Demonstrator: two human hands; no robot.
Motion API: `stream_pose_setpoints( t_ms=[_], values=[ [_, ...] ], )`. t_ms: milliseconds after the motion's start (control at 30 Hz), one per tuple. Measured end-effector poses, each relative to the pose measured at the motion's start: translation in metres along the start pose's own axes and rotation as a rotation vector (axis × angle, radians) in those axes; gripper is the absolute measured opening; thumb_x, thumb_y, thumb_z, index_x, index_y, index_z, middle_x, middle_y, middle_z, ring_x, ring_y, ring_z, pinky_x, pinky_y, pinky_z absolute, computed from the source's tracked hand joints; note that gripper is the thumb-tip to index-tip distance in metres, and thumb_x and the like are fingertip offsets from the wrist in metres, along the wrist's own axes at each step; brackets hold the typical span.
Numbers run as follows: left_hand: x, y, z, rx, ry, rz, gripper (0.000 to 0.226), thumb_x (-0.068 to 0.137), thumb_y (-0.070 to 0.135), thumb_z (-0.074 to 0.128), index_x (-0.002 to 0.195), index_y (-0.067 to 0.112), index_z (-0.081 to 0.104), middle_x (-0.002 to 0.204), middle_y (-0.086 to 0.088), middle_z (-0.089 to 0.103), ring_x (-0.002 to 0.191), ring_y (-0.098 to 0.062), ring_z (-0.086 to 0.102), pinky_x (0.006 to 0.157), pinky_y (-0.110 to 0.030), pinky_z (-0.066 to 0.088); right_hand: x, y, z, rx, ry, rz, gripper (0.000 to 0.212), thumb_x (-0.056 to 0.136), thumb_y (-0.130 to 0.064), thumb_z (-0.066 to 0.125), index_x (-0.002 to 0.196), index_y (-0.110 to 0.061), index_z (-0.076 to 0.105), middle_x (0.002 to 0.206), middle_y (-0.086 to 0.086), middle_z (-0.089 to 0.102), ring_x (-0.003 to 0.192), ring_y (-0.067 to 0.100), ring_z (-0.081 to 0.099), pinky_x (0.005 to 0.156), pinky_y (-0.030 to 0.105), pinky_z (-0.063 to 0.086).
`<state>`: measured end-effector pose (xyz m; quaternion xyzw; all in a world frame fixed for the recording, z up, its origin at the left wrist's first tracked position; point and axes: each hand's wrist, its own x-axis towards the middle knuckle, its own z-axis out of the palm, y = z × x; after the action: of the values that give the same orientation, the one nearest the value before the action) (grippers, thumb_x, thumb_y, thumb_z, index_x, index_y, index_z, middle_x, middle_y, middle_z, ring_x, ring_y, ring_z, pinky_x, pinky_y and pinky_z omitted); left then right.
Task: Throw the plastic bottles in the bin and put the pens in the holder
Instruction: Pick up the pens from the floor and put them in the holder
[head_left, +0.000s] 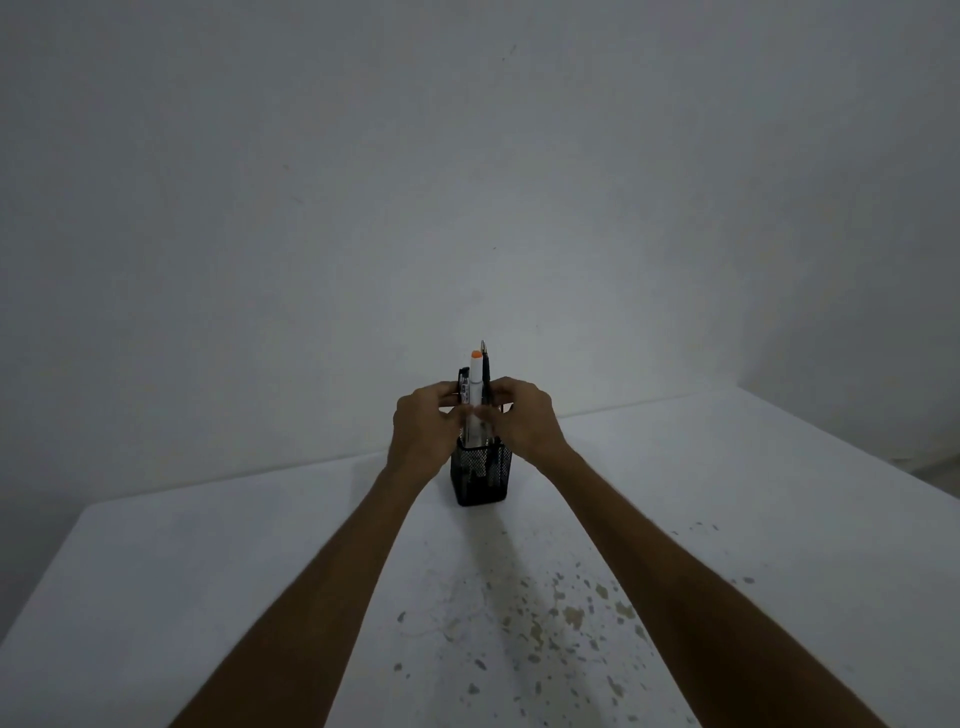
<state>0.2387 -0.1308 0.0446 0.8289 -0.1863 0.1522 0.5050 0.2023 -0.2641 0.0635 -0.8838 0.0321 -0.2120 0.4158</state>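
A black mesh pen holder (480, 480) stands upright on the white table (208, 597), near its far edge. Several pens rise out of it: a white marker with an orange tip (475, 382), a dark pen with a metal tip (486, 369) and a black pen (463, 387) on the left. My left hand (423, 431) and my right hand (524, 421) meet just above the holder's rim, fingers closed around the bundle of pens from both sides. The lower parts of the pens are hidden behind my fingers and the mesh. No plastic bottle or bin is in view.
A bare grey wall (467, 182) rises behind the table. The tabletop has brownish stains (571, 613) in the near right part. The table's right corner (737, 389) and left edge (47, 587) are visible. The room is dim.
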Motion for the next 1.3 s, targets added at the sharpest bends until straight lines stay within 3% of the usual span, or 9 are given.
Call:
stream_pose_setpoints(
  t_ms=[167,300,433,500,600,700,800,900,1300],
  values=[
    [0.001,-0.001,-0.001,0.001,0.032,-0.01,0.03,0.088,0.024,0.069,0.118,0.019,0.07,0.108,-0.002,0.074,0.096,-0.017,0.07,0.09,-0.031,0.054,-0.001,0.001,0.003,0.081,0.042,0.013,0.031,0.085,-0.014,0.07,0.115,-0.008,0.065,0.103,0.006,0.072,0.092,0.015,0.066,0.077,0.022,0.052],
    [-0.001,-0.001,0.0,-0.006,0.048,-0.044,0.038,0.088,0.027,0.069,0.124,0.013,0.066,0.115,-0.004,0.072,0.103,-0.016,0.068,0.091,-0.023,0.047,-0.002,0.007,0.005,0.114,0.095,0.034,0.029,0.082,-0.005,0.068,0.11,-0.012,0.066,0.095,0.003,0.072,0.086,0.013,0.066,0.071,0.018,0.048],
    [-0.007,0.002,0.0,-0.012,0.029,-0.057,0.04,0.089,0.026,0.069,0.126,0.013,0.064,0.12,-0.006,0.07,0.095,-0.016,0.071,0.093,-0.026,0.049,-0.011,0.012,0.004,0.149,0.174,0.03,0.032,0.083,0.0,0.065,0.111,-0.015,0.065,0.096,-0.002,0.069,0.086,0.013,0.067,0.073,0.022,0.051],
    [-0.013,0.001,-0.002,-0.007,0.015,-0.084,0.044,0.088,0.02,0.069,0.13,0.014,0.061,0.124,-0.006,0.068,0.091,-0.017,0.071,0.095,-0.031,0.051,-0.02,0.014,0.001,0.172,0.195,0.033,0.03,0.085,-0.001,0.065,0.112,-0.014,0.064,0.1,-0.002,0.067,0.082,0.016,0.066,0.07,0.017,0.051],
    [-0.03,0.001,-0.008,-0.023,0.014,-0.097,0.048,0.088,0.015,0.067,0.135,0.014,0.056,0.129,-0.003,0.064,0.085,-0.013,0.068,0.088,-0.028,0.052,-0.038,0.014,-0.002,0.144,0.217,0.029,0.026,0.089,-0.009,0.064,0.114,-0.015,0.063,0.108,0.0,0.063,0.079,0.013,0.065,0.066,0.013,0.048],
    [-0.054,0.0,-0.02,-0.002,-0.004,-0.075,0.047,0.089,0.013,0.065,0.135,0.018,0.056,0.129,0.0,0.064,0.084,-0.009,0.066,0.084,-0.029,0.054,-0.065,0.01,-0.005,0.124,0.251,0.027,0.023,0.092,-0.014,0.06,0.114,-0.02,0.061,0.111,-0.003,0.058,0.08,0.005,0.062,0.073,0.02,0.052],
    [-0.084,-0.004,-0.036,0.045,-0.055,-0.056,0.049,0.089,0.014,0.065,0.136,0.021,0.054,0.13,0.001,0.064,0.094,-0.013,0.067,0.087,-0.039,0.057,-0.095,0.004,-0.005,0.112,0.247,0.043,0.021,0.093,-0.018,0.058,0.114,-0.02,0.059,0.113,-0.004,0.059,0.088,0.01,0.062,0.079,0.027,0.053],
    [-0.119,-0.003,-0.053,0.094,-0.058,-0.08,0.052,0.088,0.018,0.067,0.138,0.02,0.051,0.131,0.002,0.063,0.109,-0.017,0.064,0.094,-0.037,0.053,-0.127,-0.005,-0.001,0.114,0.191,0.064,0.026,0.092,-0.018,0.058,0.118,-0.015,0.058,0.117,0.001,0.061,0.098,0.016,0.062,0.086,0.032,0.054],
    [-0.261,0.023,-0.137,0.206,-0.031,-0.184,0.058,0.087,0.028,0.068,0.141,0.023,0.047,0.137,0.002,0.059,0.12,-0.018,0.059,0.098,-0.035,0.048,-0.263,-0.073,0.022,0.112,0.012,0.129,0.037,0.093,-0.027,0.06,0.126,-0.015,0.051,0.123,0.002,0.059,0.112,0.018,0.057,0.096,0.033,0.047]
  ],
)
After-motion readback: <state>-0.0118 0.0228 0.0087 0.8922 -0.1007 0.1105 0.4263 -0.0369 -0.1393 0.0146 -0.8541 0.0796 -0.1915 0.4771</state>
